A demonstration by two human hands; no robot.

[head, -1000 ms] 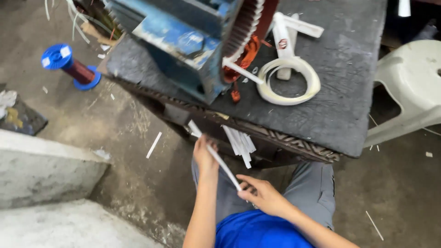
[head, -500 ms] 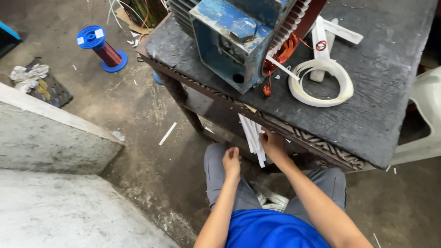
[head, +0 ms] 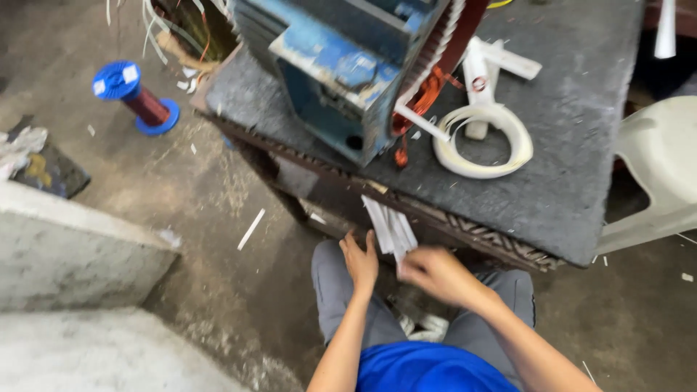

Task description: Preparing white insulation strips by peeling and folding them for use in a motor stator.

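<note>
Down below the table edge, in the head view, both hands meet over the lap of a person in a blue shirt (head: 425,370) and grey trousers (head: 341,290). The right hand (head: 435,274) is blurred but looks curled around the lower end of a small bunch of white paper strips (head: 390,229), which fan upward and lean against the carved front edge of the dark table (head: 581,167). The left hand (head: 361,260) sits just beside the strips, fingers loosely spread and pointing up; whether it touches them I cannot tell. On the tabletop above stands a blue motor housing (head: 341,65) with copper winding (head: 428,91) showing at its open end. Just to its right lies a loose coil of white tape (head: 483,141), with a few flat white pieces (head: 501,62) behind it. A pale plastic chair (head: 661,167) stands at the right of the table. On the concrete floor to the left sits a blue spool of reddish wire (head: 134,98), and a single white strip (head: 251,229) lies well apart from the hands.
</note>
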